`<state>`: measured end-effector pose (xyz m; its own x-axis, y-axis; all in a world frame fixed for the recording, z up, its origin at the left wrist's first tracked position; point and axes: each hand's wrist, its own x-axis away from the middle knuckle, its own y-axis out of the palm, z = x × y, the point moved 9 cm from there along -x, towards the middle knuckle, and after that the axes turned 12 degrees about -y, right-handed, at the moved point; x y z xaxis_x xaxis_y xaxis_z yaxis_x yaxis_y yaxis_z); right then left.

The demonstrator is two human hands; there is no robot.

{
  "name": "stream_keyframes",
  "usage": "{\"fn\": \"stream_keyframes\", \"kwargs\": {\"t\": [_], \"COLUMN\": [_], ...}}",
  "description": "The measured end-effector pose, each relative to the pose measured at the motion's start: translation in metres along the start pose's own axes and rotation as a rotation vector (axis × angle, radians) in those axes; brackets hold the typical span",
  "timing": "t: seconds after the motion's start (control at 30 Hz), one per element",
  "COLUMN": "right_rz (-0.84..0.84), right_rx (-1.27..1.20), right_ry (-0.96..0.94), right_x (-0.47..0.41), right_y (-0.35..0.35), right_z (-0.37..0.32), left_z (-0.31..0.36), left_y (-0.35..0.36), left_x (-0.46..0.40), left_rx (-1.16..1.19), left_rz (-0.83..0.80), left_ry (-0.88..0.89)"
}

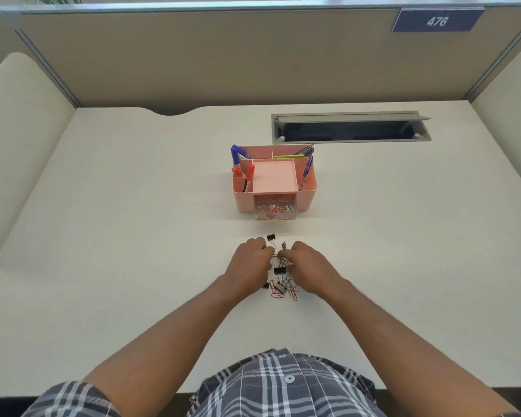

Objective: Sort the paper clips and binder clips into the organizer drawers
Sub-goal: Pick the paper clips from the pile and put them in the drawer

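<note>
I have both hands down on the mixed pile of clips point(282, 279), which lies on the table point(133, 236) near me, well apart from the pink organizer point(273, 179) further off. My left hand point(248, 266) and right hand point(309, 266) flank the heap, their fingers curled inward and meeting at its far edge, where they seem to be pinching at a red paper clip point(275, 254); the tips are too small for me to tell which hand truly holds it. One black binder clip point(271, 237) sits just beyond the left knuckles, another binder clip point(279, 270) lies between my hands. The organizer's clear drawer point(275, 210) stands pulled out toward me and already holds red and silver paper clips, so I judge I am midway through the picking stage. Next I would need to work one clip loose from the tangle without dragging others along, then carry it forward to that open drawer.
</note>
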<state>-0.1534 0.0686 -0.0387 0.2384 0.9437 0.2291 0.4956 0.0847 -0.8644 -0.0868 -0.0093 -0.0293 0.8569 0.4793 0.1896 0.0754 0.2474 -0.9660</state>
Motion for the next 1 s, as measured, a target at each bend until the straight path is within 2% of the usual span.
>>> {"fn": "stream_keyframes", "kwargs": {"t": [0.17,0.4,0.73,1.0], "right_rz": [0.059,0.024,0.043,0.139], "right_rx": [-0.012,-0.004,0.026,-0.244], "right_ry": [0.012,0.026,0.022,0.146], "right_x": [0.000,-0.003,0.003,0.004], "right_y": [-0.001,0.000,0.002,-0.003], "right_z": [0.005,0.005,0.009,0.017], "left_z": [-0.002,-0.004,0.000,-0.012], "left_y": [0.004,0.008,0.003,-0.005], "left_x": [-0.003,-0.004,-0.003,-0.002], "left_rx": [-0.002,-0.010,-0.045,-0.006], "left_rz": [-0.008,-0.013,0.065,0.071], "left_ry": [-0.018,-0.017,0.056,-0.009]}}
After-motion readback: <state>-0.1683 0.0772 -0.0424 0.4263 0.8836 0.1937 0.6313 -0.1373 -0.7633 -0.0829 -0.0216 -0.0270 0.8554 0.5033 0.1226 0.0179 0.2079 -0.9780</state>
